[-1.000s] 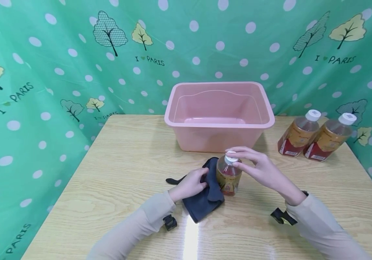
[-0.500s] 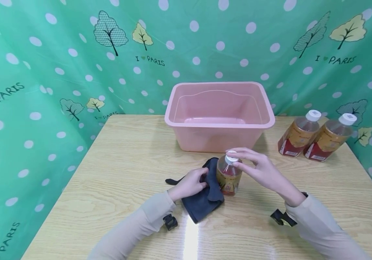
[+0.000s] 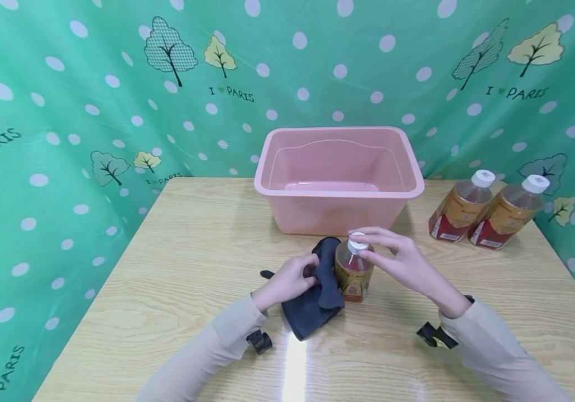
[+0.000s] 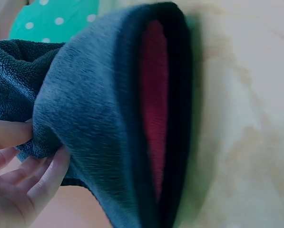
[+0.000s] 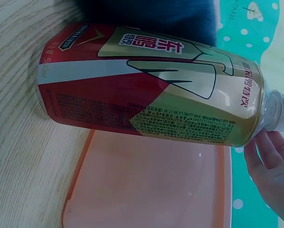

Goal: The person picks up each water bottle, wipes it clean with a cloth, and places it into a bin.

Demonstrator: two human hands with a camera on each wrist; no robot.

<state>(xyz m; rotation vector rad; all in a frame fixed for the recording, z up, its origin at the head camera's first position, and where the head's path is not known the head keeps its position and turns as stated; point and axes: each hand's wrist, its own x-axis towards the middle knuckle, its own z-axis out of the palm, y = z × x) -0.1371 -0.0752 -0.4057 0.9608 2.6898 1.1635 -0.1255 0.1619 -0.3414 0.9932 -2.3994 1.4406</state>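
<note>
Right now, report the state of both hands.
Left hand: closed, holding the dark cloth.
Right hand: closed, holding the nearest bottle by its white cap.

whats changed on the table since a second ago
The left hand and the dark cloth it pinches shifted slightly left and away from the person. Nothing was newly taken or let go. The right hand stayed on the white cap of the near bottle; the pink tub and two far bottles stayed put.
</note>
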